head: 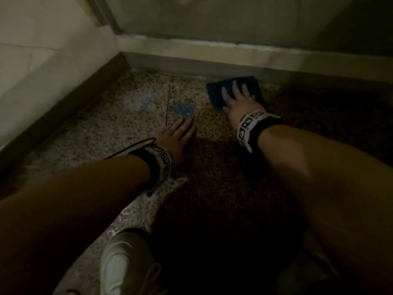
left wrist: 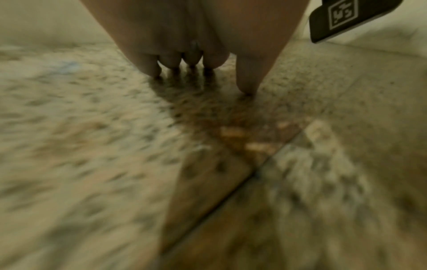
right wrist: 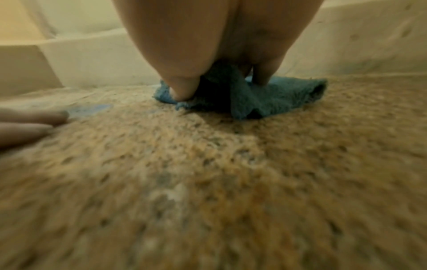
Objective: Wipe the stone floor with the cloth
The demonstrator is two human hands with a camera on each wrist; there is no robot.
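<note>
We see the stone floor speckled in tan, cream and black grains. The cloth is dark teal blue, lying beside the pale beige baseboard. Left of the cloth, blue scribbled marks stain the speckle. Our wristbands are black with white-and-black square codes. Nearest us, furthest from the cloth, the shoe is off-white.

The cloth is dark blue terry, bunched and folded, lying flat on the stone floor just beside the base of the far wall. The floor is speckled tan and grey granite with a thin joint running across it. Blue smears mark the stone left of the cloth, apart from it; a fainter smear, possibly the same stuff, lies further left.
</note>
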